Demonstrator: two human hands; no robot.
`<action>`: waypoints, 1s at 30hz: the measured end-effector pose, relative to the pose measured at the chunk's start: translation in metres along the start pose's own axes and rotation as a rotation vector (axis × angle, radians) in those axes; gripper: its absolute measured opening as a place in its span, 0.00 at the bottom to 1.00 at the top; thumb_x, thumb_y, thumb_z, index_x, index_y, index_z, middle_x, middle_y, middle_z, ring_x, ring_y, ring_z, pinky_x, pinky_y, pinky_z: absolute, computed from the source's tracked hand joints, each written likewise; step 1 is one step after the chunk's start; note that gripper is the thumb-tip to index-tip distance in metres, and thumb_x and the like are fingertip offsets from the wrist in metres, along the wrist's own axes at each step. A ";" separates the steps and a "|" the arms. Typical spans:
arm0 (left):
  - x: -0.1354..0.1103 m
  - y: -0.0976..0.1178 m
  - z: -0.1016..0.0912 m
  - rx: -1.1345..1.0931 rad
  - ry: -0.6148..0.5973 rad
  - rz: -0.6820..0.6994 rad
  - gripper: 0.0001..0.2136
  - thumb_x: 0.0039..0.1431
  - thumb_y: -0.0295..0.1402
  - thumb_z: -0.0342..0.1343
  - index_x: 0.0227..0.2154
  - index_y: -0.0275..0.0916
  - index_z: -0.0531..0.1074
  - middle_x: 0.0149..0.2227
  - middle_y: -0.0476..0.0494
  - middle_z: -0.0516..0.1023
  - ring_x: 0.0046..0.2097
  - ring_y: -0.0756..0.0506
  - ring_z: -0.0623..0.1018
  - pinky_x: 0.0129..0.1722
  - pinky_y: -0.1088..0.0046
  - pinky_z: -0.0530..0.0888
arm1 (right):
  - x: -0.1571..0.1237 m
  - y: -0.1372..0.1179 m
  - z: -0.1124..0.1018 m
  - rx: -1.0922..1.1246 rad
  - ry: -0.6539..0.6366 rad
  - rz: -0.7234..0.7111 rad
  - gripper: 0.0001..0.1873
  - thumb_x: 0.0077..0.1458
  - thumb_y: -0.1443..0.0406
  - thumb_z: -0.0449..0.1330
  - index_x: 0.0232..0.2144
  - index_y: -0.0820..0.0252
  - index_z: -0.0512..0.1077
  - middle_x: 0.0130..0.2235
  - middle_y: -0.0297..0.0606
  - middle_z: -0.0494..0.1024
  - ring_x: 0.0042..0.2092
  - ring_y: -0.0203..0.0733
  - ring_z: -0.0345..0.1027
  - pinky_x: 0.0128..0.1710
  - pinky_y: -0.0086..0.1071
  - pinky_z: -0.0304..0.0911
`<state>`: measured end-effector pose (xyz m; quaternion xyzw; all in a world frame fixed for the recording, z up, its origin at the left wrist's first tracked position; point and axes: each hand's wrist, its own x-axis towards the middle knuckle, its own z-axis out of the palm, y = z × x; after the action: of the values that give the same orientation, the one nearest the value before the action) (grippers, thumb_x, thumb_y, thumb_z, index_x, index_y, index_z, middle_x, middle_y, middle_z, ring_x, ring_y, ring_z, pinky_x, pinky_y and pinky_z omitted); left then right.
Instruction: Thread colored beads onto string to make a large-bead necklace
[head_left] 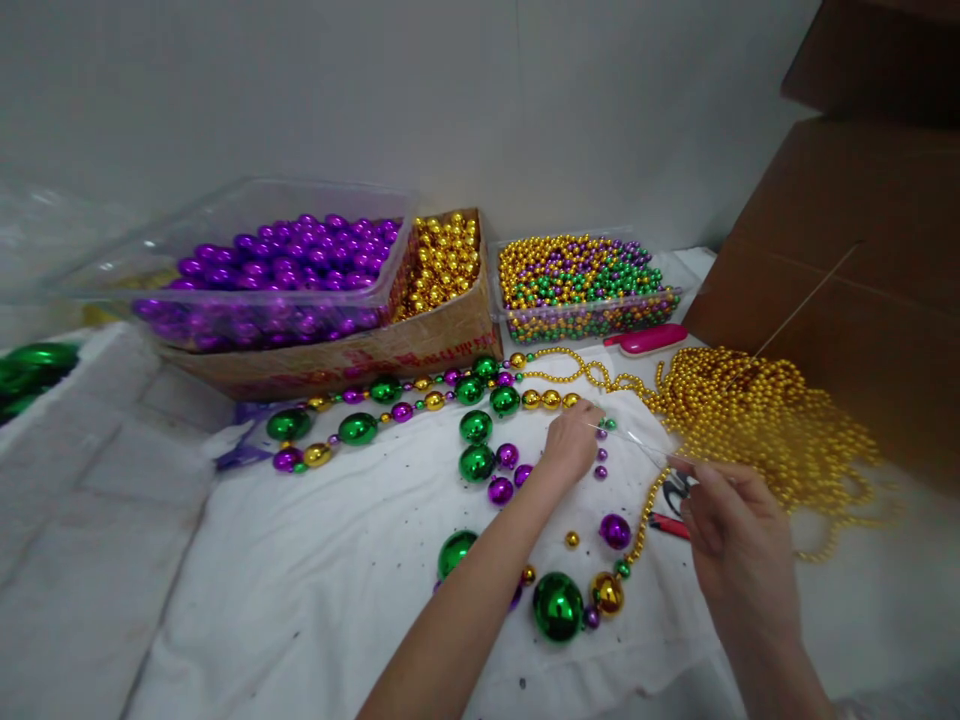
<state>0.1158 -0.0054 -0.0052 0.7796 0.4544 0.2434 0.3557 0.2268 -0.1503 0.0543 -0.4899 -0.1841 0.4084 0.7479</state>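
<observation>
My left hand [576, 440] is closed in a pinch beside a short row of gold beads [551, 400], on one end of a thin clear thread [634, 440]. The thread runs taut to my right hand [739, 540], whose thumb and fingers pinch its other end. Small purple beads [601, 455] and a few green ones lie by my left fingertips. Beneath and around my left arm are large green balls [476, 462], purple balls [500, 490] and a partly hidden strand with a big green ball [558, 606] and a gold ball [606, 594].
At the back stand a clear bin of purple beads [277, 298], a cardboard box [330, 365] with gold beads and a tub of mixed beads [592, 318]. A finished-looking strand [358, 429], gold bead chains [750, 420], a pink-handled tool [652, 339] and a large carton [847, 260] surround them.
</observation>
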 end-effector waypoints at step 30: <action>-0.106 -0.016 -0.043 -1.592 0.174 -0.518 0.06 0.57 0.26 0.56 0.36 0.30 0.75 0.34 0.40 0.78 0.32 0.51 0.77 0.32 0.78 0.75 | -0.027 0.003 0.012 -0.513 0.036 -0.359 0.08 0.52 0.62 0.63 0.34 0.61 0.73 0.35 0.40 0.78 0.36 0.41 0.71 0.31 0.30 0.64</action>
<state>0.0275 -0.0798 0.0033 0.1453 0.3374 0.4610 0.8078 0.2008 -0.1644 0.0608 -0.6293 -0.3515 0.2012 0.6633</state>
